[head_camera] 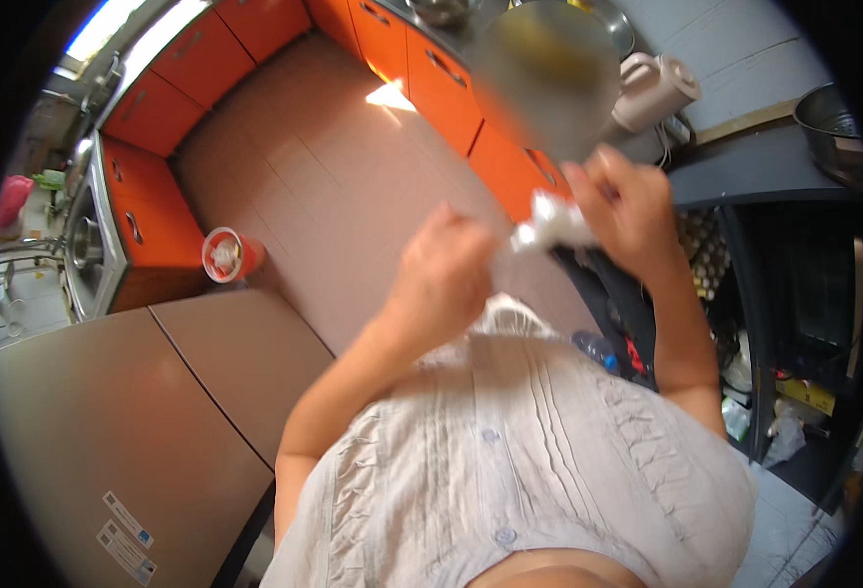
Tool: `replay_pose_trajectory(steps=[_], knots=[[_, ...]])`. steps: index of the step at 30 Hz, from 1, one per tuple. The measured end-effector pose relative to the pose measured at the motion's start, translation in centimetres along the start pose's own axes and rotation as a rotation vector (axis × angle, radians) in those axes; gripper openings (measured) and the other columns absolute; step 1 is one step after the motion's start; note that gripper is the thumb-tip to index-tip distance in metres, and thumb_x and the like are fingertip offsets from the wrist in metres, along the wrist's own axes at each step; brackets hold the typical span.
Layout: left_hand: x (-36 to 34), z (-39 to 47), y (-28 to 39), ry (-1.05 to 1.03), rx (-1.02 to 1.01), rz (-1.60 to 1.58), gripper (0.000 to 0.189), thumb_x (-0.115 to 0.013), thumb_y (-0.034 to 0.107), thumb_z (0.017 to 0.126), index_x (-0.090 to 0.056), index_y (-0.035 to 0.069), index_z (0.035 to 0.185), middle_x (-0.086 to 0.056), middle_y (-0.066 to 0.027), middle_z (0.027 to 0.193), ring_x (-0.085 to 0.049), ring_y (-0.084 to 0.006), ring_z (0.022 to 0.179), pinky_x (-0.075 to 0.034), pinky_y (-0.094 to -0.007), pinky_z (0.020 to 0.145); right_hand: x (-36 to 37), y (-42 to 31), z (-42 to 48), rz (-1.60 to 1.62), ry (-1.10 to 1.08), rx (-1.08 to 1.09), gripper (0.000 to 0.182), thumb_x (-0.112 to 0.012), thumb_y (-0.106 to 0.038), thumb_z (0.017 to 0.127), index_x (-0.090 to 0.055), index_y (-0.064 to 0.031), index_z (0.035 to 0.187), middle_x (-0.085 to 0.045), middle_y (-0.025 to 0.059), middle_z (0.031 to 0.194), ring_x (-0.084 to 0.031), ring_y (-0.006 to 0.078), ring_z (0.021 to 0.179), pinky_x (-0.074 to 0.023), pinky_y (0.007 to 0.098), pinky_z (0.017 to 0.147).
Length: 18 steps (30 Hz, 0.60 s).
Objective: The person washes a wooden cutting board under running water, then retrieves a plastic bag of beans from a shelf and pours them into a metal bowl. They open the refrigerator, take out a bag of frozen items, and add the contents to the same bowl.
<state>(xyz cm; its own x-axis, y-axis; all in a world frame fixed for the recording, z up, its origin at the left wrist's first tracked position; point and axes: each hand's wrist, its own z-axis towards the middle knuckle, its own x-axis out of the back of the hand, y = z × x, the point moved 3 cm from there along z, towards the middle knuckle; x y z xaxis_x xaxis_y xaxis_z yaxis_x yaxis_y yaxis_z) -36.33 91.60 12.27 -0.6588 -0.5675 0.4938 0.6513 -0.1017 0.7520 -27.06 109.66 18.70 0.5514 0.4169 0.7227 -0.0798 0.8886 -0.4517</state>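
Note:
My right hand (622,209), raised at the right of centre, has its fingers closed around crumpled, shiny white plastic film (553,220). Above its fingers a rounded, translucent bundle (545,73) with a yellowish patch is badly blurred; it seems joined to the plastic as a bag, but its contents cannot be made out. My left hand (446,275) is curled in front of my chest, close to the film's left end. Blur hides whether its fingers grip the film.
Orange cabinets (439,81) line the far side. A beige electric kettle (652,95) and a metal pot (832,132) stand at right, above a dark shelf unit (740,294). Left are a red bin (233,253), a sink (93,242) and a refrigerator (130,411). A bottle (593,349) is low down.

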Motion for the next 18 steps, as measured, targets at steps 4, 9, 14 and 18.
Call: replay_pose_trajectory(steps=[4, 9, 14, 18], knots=[[0.7, 1.1, -5.5, -0.03, 0.241, -0.17, 0.022, -0.054, -0.006, 0.074, -0.055, 0.002, 0.094, -0.061, -0.0152, 0.097, -0.054, -0.0373, 0.105, -0.035, -0.0579, 0.103, -4.6, 1.8, 3.9, 0.328, -0.272, -0.345, 0.036, -0.065, -0.025, 0.092, -0.049, -0.003, 0.07, -0.047, 0.0, 0.053, -0.043, 0.0038, 0.046, -0.0341, 0.026, 0.041], [-1.2, 1.1, -9.0, -0.046, 0.271, -0.081, 0.056, -0.063, 0.005, 0.083, -0.043, 0.012, 0.135, -0.041, -0.0128, 0.145, -0.03, -0.0381, 0.139, -0.02, -0.0663, 0.108, -7.8, 4.6, 4.7, 0.553, -0.294, -0.56, 0.035, -0.064, -0.027, 0.094, -0.05, -0.0058, 0.069, -0.046, -0.0047, 0.056, -0.039, 0.001, 0.051, -0.0309, 0.0208, 0.043], [-3.3, 3.4, -10.7, -0.053, 0.33, 0.059, 0.064, -0.069, 0.008, 0.083, -0.042, 0.013, 0.141, -0.038, -0.0129, 0.149, -0.03, -0.0358, 0.14, -0.029, -0.0461, 0.112, -7.3, 13.3, 4.5, 0.448, -0.107, -0.581, 0.035, -0.063, -0.026, 0.094, -0.05, -0.006, 0.069, -0.043, -0.0055, 0.057, -0.039, 0.0016, 0.051, -0.0319, 0.0216, 0.044], [-4.4, 5.3, -11.9, -0.108, 0.374, -0.033, 0.051, -0.067, 0.008, 0.085, -0.051, 0.009, 0.133, -0.047, -0.0127, 0.142, -0.043, -0.0313, 0.133, -0.035, -0.0422, 0.109, -6.7, 20.3, 3.9, 0.272, 0.051, -0.562, 0.033, -0.063, -0.026, 0.095, -0.052, -0.0055, 0.071, -0.044, -0.0055, 0.058, -0.041, 0.0024, 0.051, -0.0327, 0.0231, 0.044]])
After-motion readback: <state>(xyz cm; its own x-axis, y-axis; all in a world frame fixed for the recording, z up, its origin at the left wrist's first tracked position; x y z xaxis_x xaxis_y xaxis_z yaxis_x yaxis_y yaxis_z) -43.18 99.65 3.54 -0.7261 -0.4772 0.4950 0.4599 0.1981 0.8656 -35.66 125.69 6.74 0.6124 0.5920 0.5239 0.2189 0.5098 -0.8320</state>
